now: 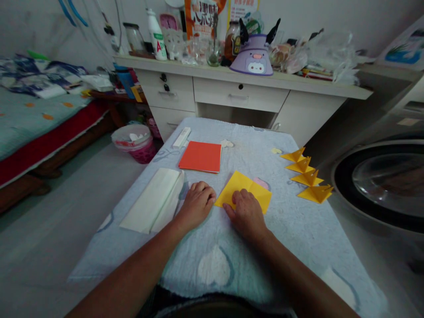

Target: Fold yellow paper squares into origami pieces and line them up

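- Nearest to me, my left hand (198, 204) rests on the cloth-covered bench (232, 260), fingers curled loosely into a fist with nothing in it that I can see. It sits just beside the left corner of the yellow sheet (243, 185).
- My right hand (245, 213) lies palm down, fingers spread flat, pressing on the near edge of the yellow sheet; it does not grip the sheet.
- The yellow sheet lies flat at the bench's middle, turned corner-on like a diamond, between both hands.
- Left of the left hand lies a long folded white sheet (152, 201), angled away from me.
- Further back sits a red paper stack (201, 156), apart from the yellow sheet.
- To the right, four folded yellow pieces (306, 174) lie in a row along the bench edge.
- Beyond the red stack lies a small white bar (182, 137).
- On the floor to the left stands a pink bin (134, 142).
- Farthest back, a white drawer unit (238, 95) stands against the wall, its top crowded with bottles and jars.
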Demonstrator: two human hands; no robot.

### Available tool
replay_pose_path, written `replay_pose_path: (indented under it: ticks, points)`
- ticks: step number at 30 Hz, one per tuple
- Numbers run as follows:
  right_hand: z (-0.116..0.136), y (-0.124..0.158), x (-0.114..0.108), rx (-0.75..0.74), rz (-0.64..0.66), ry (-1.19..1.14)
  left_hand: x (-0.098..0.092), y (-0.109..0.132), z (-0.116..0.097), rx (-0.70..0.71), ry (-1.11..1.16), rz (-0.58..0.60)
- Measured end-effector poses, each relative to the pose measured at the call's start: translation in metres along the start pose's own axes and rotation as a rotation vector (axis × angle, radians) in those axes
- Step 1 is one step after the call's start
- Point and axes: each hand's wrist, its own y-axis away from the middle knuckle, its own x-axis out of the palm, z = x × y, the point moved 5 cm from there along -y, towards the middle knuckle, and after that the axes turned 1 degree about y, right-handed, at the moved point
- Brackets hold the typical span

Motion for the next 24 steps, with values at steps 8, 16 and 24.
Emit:
replay_pose_path:
  ticks: [8,16,24]
  points:
    - [0.0002,0.0021,0.0015,-0.002,-0.037,-0.004,0.0002,0.0024,-0.0012,0.006,0.050,0.067]
    - [0.0000,0.0022,0.0018,-0.006,-0.056,0.008,0.0009,0.0006,-0.0053,-0.014,0.029,0.032]
    - [0.0023,0.0014,0.0009,0.017,-0.039,0.036,0.0030,-0.0004,-0.0027,-0.028,-0.003,0.001]
